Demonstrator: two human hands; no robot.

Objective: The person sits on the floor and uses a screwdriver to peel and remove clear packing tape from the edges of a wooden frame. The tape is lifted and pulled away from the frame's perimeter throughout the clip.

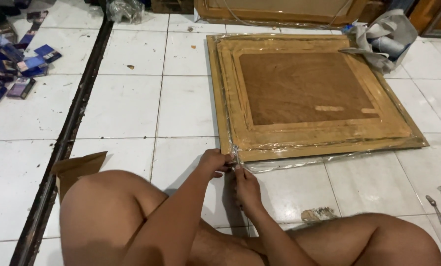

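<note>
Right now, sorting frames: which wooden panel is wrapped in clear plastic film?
The square wooden panel lying flat on the tiles, at both hands; the other wooden frame stands behind it.

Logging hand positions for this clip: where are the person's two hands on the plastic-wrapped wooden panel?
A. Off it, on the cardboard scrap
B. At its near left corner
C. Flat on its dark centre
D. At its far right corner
B: the left hand and right hand meet at the near left corner of the wooden panel, pinching the clear plastic wrap.

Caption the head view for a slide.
Both hands, left hand and right hand, pinch clear plastic wrap at wooden panel's near corner.
</note>
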